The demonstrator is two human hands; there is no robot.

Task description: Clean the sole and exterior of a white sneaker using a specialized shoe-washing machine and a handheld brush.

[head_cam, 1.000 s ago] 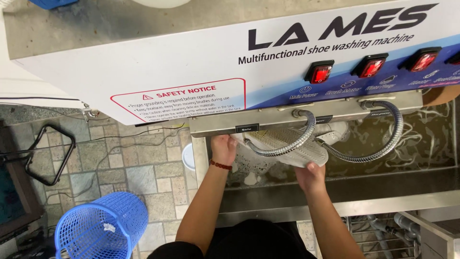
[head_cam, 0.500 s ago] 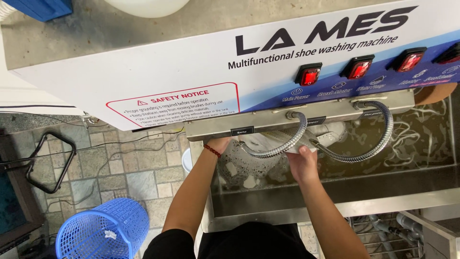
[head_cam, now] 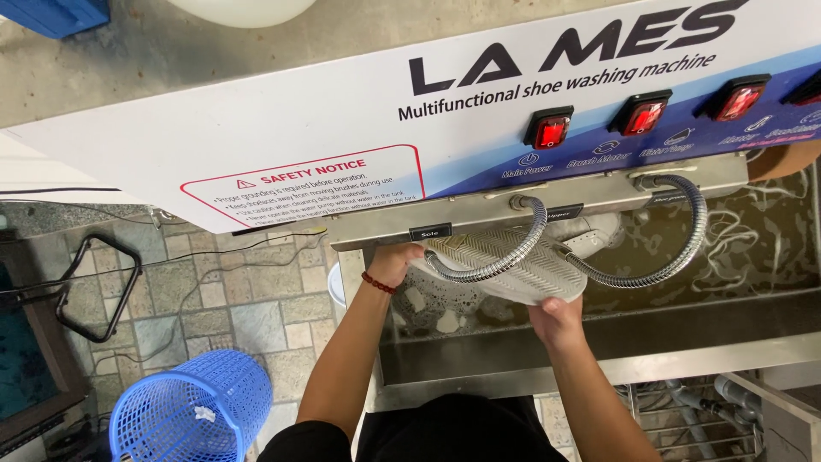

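A shoe-cleaning workshop, marked by a large white-and-blue washing machine [head_cam: 479, 111] with red rocker switches [head_cam: 549, 128], flexible metal hoses [head_cam: 500, 265] over a steel wash basin [head_cam: 599, 376], a tiled floor [head_cam: 239, 299] and a blue plastic basket [head_cam: 192, 411].

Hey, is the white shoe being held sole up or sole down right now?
Sole up. The white shoe's ribbed zigzag tread faces the camera, with the left hand at one end and the right hand at the other.

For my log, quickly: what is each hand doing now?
Left hand: closed on one end of the white shoe.
Right hand: closed on its other end.
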